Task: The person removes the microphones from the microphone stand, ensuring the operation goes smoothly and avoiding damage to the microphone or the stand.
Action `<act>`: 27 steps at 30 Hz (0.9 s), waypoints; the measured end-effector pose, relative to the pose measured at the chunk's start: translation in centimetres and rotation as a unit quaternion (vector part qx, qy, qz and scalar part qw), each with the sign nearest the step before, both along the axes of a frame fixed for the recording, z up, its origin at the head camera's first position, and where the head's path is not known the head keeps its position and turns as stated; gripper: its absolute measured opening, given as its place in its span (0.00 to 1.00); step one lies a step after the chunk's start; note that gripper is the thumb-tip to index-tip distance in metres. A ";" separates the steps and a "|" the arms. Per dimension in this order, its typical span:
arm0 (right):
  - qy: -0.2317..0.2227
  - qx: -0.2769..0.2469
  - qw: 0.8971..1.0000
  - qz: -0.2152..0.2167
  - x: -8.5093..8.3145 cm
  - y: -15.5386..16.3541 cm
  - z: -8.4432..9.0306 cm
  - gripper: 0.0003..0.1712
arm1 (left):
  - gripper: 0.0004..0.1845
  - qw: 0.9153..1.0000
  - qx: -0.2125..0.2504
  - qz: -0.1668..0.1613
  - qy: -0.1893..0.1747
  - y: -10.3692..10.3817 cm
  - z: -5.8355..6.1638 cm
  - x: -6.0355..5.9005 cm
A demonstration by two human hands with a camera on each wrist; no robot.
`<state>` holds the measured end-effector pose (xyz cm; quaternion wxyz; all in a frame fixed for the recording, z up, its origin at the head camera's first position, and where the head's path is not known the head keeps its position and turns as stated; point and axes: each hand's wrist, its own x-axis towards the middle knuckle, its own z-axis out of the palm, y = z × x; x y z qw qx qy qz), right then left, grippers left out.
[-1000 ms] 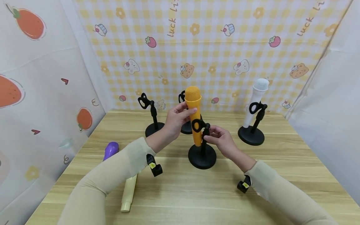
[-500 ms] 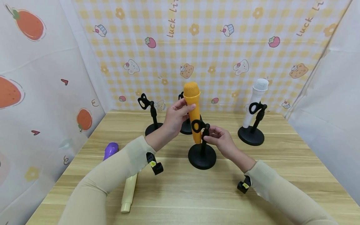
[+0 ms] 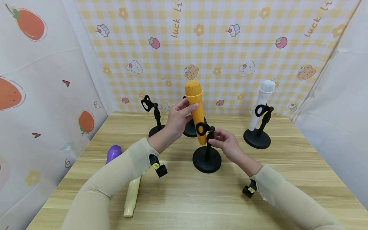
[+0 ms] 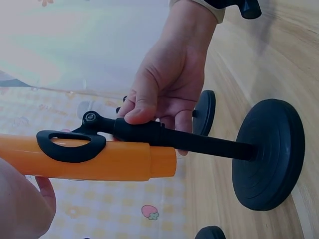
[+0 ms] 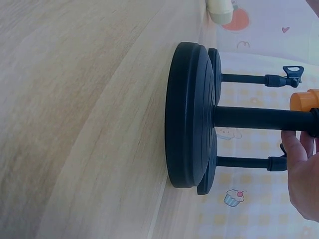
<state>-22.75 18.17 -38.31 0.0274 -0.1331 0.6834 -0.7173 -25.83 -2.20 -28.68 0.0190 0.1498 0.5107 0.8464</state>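
Note:
An orange microphone (image 3: 198,113) leans slightly, head up, in the clip area of a black desktop stand (image 3: 207,159). My left hand (image 3: 179,118) grips it below the mesh head. In the left wrist view, the oval side of the stand's clip (image 4: 70,147) crosses in front of the microphone body (image 4: 119,169); how deeply it sits in the clip I cannot tell. My right hand (image 3: 227,145) pinches the stand's upright just below the clip joint, thumb in front. The round base rests on the table, as the right wrist view (image 5: 187,114) also shows.
Two more black stands, one at the left (image 3: 156,115) and one partly hidden behind my left hand (image 3: 190,129), stand at the back. A white microphone (image 3: 261,102) sits on a stand at right. Purple (image 3: 113,153) and cream (image 3: 132,198) microphones lie by my left forearm.
The orange microphone has moved upward and slightly left with my left hand, its lower end rising away from the base. My right hand and the stand have stayed in place.

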 end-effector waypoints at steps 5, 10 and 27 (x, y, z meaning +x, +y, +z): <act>0.000 -0.002 1.000 0.001 0.0 0.0 0.0 0.23 | 0.21 1.000 0.014 0.000 0.004 -0.1 0.1 0.0; 0.003 -0.005 1.000 0.000 0.1 0.0 0.1 0.18 | 0.21 1.000 0.018 0.000 0.005 -0.2 0.1 0.0; 0.003 0.000 1.000 -0.003 0.0 0.2 -0.1 0.14 | 0.20 0.999 0.034 -0.021 0.016 -0.7 0.4 -0.4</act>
